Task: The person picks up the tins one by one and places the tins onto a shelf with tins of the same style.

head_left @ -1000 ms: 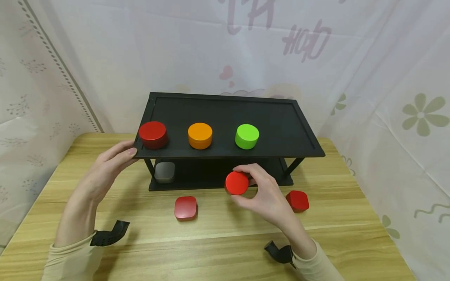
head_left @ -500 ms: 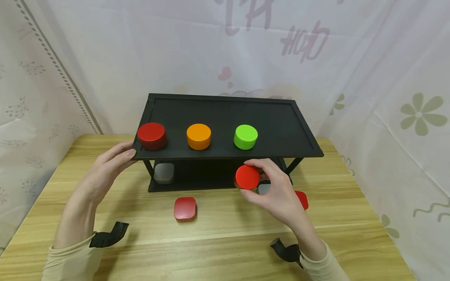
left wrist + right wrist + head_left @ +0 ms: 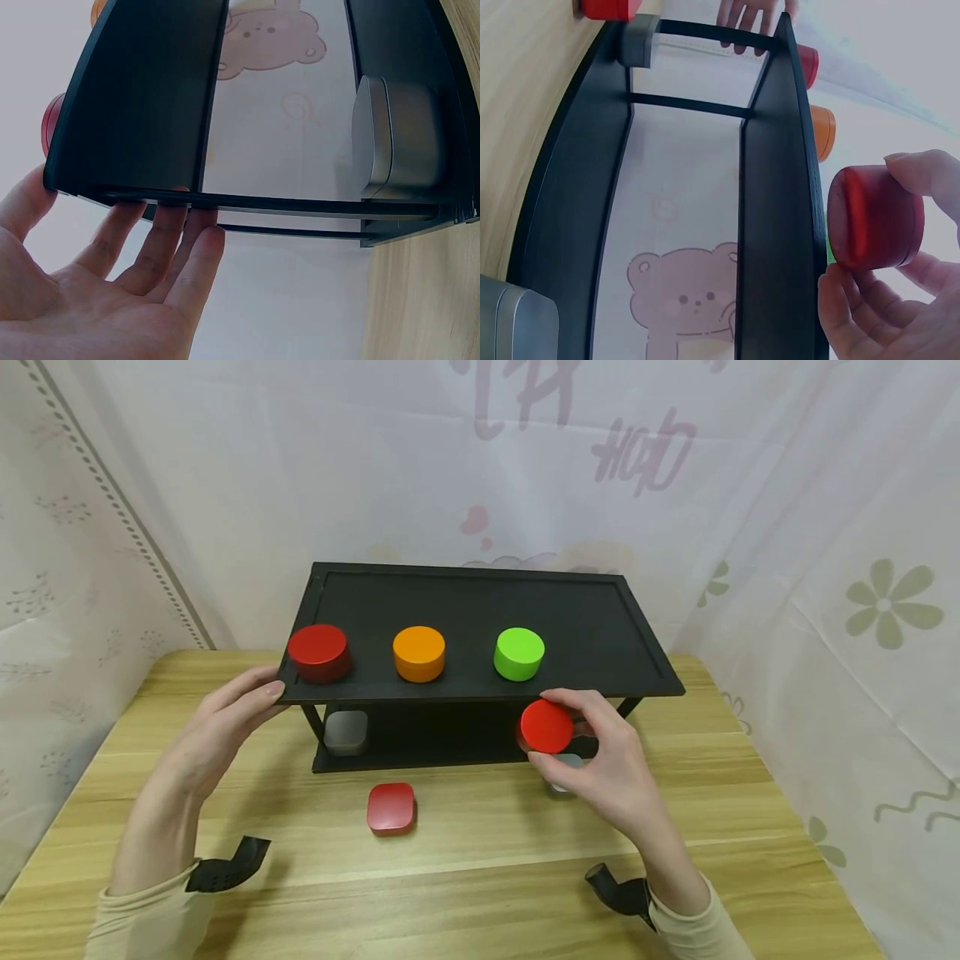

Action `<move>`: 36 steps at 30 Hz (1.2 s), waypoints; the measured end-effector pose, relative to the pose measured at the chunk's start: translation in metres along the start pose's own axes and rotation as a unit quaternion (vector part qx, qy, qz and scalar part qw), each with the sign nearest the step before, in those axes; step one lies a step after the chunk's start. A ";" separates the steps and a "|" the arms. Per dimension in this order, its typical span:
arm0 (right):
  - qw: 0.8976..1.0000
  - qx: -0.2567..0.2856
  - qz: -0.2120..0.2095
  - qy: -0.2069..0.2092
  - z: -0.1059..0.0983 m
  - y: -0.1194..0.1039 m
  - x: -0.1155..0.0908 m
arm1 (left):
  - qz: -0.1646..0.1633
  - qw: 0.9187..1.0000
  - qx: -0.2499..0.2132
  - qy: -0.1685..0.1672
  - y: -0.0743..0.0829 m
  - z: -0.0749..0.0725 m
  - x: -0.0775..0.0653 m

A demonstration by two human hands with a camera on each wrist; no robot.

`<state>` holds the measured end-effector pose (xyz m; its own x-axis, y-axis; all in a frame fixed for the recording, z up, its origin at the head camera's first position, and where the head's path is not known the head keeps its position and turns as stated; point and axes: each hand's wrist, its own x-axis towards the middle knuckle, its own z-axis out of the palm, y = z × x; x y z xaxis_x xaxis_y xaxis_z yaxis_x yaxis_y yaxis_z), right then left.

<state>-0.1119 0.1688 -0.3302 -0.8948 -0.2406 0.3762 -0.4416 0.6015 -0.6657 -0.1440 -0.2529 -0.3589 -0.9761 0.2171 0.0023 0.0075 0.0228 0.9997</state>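
While the black shelf is gripped at its corner by the left hand (presumably for steadiness), a bright red round tin is pinched in the right hand.
It is held by its sides, its flat face left uncovered, near the shelf's upper front edge; since a second ago it has been carried rightward, and a grey tin has been partly revealed.
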 end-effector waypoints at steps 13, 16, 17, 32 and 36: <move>0.999 0.001 -0.004 0.038 -0.011 0.005 0.004 | -0.002 1.000 0.001 -0.001 0.001 0.000 0.000; 0.999 0.003 0.001 0.045 -0.015 0.008 0.005 | -0.007 1.000 0.006 -0.002 0.001 -0.001 -0.001; 0.999 0.003 0.001 0.047 -0.016 0.009 0.006 | -0.009 1.000 0.007 -0.002 0.001 -0.001 -0.001; 0.997 -0.002 0.023 0.077 -0.035 0.018 0.012 | 0.007 1.000 0.010 -0.002 0.000 -0.001 0.000; 0.996 -0.006 0.032 0.089 -0.039 0.023 0.015 | 0.015 1.000 0.011 -0.006 0.000 0.000 0.000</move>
<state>-0.1329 0.2090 -0.3143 -0.8944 -0.0638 0.4427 -0.3829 0.6207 -0.6842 -0.1439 -0.2528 -0.3589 -0.9726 0.2304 0.0317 0.0412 0.0367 0.9985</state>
